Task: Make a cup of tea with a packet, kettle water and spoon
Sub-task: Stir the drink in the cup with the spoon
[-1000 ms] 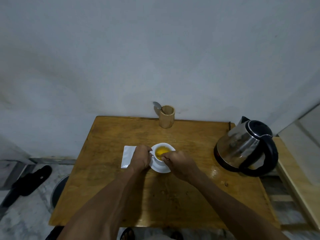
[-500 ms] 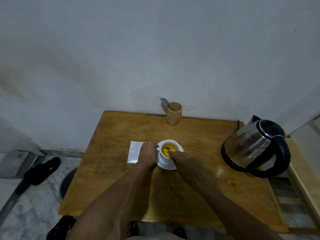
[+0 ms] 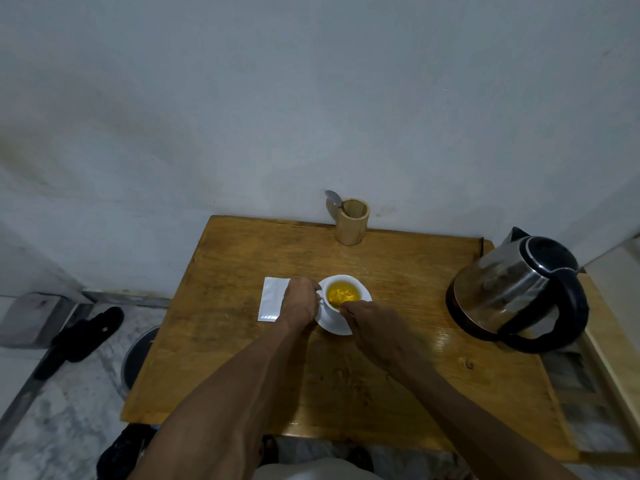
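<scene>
A white cup (image 3: 358,286) holding yellow tea stands on a white saucer (image 3: 334,325) in the middle of the wooden table (image 3: 242,271). My left hand (image 3: 299,301) grips the cup's left side at the handle. My right hand (image 3: 372,327) pinches a spoon (image 3: 335,301) whose bowl dips into the tea; most of the spoon is hidden by the fingers. A white tea packet (image 3: 272,298) lies flat just left of my left hand. The steel kettle (image 3: 512,289) with a black lid and handle sits at the table's right edge.
A wooden holder (image 3: 351,223) with another spoon (image 3: 333,198) stands at the table's back edge against the wall. A black sandal (image 3: 79,337) and a dark round object (image 3: 136,358) lie on the floor to the left. A wooden frame runs along the right.
The camera view has shifted slightly, so the table appears lower and further right. My right hand has moved a little around the cup's near rim with the spoon; my left hand stays on the cup.
</scene>
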